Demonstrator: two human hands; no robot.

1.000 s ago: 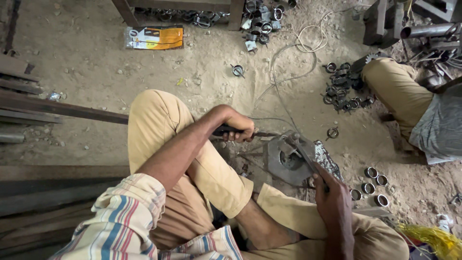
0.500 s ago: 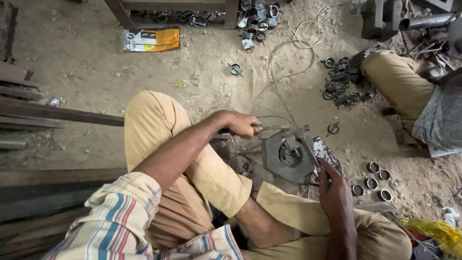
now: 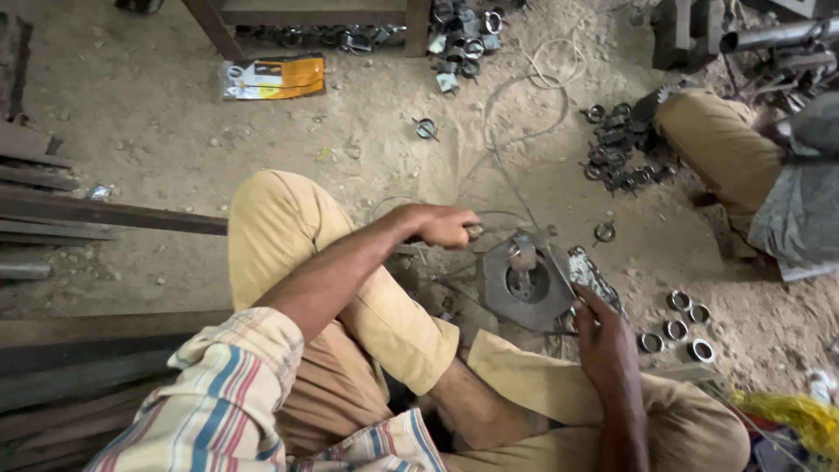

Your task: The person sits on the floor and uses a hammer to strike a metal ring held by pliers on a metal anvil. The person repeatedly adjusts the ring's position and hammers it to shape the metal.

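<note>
I sit on a sandy floor with my knees bent. My left hand is closed around the handle of a tool that reaches toward a round grey metal disc lying on the ground. A small metal fitting stands at the disc's centre. My right hand rests at the disc's right edge, fingers on a flat speckled metal piece. Whether it grips that piece is hard to tell.
Metal rings lie right of my right hand. A dark pile of rings sits near another person's knee. Loose wire, an orange packet, steel bars at left, more parts at top.
My left hand with the tool has swung slightly right toward the disc. The disc now lies flatter in view, and my right hand stays at its right edge.
</note>
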